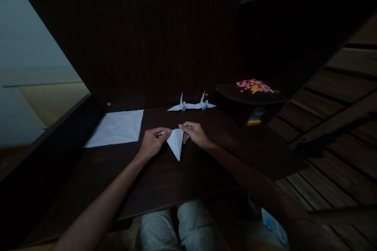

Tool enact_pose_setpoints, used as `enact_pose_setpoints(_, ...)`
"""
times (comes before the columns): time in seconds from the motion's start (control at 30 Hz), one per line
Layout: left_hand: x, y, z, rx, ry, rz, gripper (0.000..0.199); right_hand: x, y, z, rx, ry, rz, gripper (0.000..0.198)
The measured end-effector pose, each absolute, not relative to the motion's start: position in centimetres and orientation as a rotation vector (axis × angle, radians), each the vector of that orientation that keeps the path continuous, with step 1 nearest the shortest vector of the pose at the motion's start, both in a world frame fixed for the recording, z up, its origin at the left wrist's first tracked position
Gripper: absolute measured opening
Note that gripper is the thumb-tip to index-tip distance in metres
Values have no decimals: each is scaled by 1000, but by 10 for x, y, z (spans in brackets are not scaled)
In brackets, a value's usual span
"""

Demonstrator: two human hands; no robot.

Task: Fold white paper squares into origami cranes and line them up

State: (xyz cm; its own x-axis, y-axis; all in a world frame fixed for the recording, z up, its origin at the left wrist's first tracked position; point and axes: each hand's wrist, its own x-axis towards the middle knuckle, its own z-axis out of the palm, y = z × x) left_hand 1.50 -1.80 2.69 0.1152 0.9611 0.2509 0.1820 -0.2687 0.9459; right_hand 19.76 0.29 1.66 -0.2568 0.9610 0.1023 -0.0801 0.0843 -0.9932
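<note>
A white sheet of paper folded into a pointed kite shape [176, 143] is held between my two hands, its narrow tip toward me. My left hand [153, 139] pinches its upper left corner with thumb and fingers. On the other side, my right hand [194, 133] grips the upper right corner, thumb on top. Behind the hands, two white folded paper cranes [191, 106] stand side by side on the dark desk [159, 182], near its back panel.
White paper [116, 127] lies flat at the back left of the desk. A small raised corner shelf [229, 93] at the right bears a heap of tiny pink, red and yellow pieces [255, 85]. A raised side board [44, 141] borders the left. Slatted wood [341, 125] lies at far right.
</note>
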Motion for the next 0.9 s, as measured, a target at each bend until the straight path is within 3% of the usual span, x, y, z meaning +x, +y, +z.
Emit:
enact_pose_setpoints(0.7,16,-11,24,1551,1164,1233,34,197,1,18,-974,-1257,1320,32)
enact_pose_setpoints(0.9,18,-12,26,1258,1070,1234,53,198,1,15,-947,-1303,1249,29)
